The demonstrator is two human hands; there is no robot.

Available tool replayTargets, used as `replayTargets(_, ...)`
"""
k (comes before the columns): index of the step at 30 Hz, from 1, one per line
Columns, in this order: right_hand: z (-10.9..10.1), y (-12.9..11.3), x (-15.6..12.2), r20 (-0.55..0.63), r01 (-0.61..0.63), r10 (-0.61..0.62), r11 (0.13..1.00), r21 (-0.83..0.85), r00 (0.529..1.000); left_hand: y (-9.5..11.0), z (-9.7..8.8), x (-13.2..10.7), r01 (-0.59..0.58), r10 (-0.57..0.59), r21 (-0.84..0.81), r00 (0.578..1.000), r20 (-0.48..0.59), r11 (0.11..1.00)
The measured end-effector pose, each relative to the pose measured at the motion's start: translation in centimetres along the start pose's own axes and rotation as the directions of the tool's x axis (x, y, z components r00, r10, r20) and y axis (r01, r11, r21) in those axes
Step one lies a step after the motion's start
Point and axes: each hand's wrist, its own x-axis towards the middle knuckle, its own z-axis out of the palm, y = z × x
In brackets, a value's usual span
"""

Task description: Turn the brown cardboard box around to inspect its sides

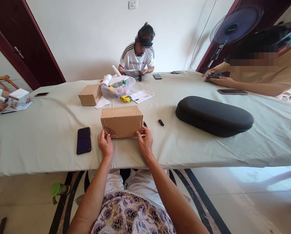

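Observation:
A brown cardboard box (122, 125) with dark scribbled lines at its lower left corner is in front of me at the table. My left hand (105, 143) grips its lower left corner, thumb on the near face. At the lower right corner, my right hand (145, 139) holds the box between thumb and fingers. Part of the fingers is hidden behind the box on both sides. A black pen (145, 124) shows just past the box's right edge, close to my right fingers. Farther right lies a small black cap-like piece (161, 122). Left of my left hand is a dark phone (83, 140).
A large black case (215, 115) takes up the table's right side. Behind the box stand a second carton (90, 95), a clear plastic basin (129, 91) of items, a yellow tape measure (125, 98) and papers (143, 96). Other people sit around the table; a fan (233, 27) stands behind.

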Motion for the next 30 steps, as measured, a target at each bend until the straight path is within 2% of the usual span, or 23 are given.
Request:
replayTargets(5,0.0,0.2,0.0,0.002,-0.012,0.012,1.0,0.007,1.0,0.1,-0.1,0.1,0.017,-0.017,-0.023,1.0,0.001,1.0)
replayTargets(8,0.1,0.5,0.0,0.026,-0.01,0.01,1.0,-0.011,1.0,0.2,-0.2,0.1,0.067,-0.067,-0.024,0.998,-0.002,0.997)
replayTargets(13,0.2,0.8,0.2,-0.015,0.097,-0.1,0.982,-0.159,0.995,0.4,-0.2,0.3,0.124,-0.124,-0.021,0.992,-0.035,0.992)
replayTargets(17,-0.7,0.9,0.2,-0.046,0.056,-0.083,0.901,-0.429,0.995,0.6,-0.2,0.2,0.136,-0.137,-0.028,0.989,-0.046,0.99)
replayTargets(20,-1.8,1.7,0.4,0.062,0.058,-0.027,0.816,-0.576,0.998,0.6,-0.2,0.2,0.14,-0.142,-0.036,0.989,-0.036,0.989)
replayTargets(23,-3.0,2.9,1.1,0.136,0.08,0.009,0.773,-0.63,0.991,0.4,-0.1,0.1,0.143,-0.144,-0.047,0.989,-0.017,0.989)
replayTargets(30,-5.5,4.3,4.3,0.091,-0.002,0.1,0.684,-0.729,0.991,0.5,0.1,-0.2,0.148,-0.148,-0.078,0.989,-0.003,0.986)
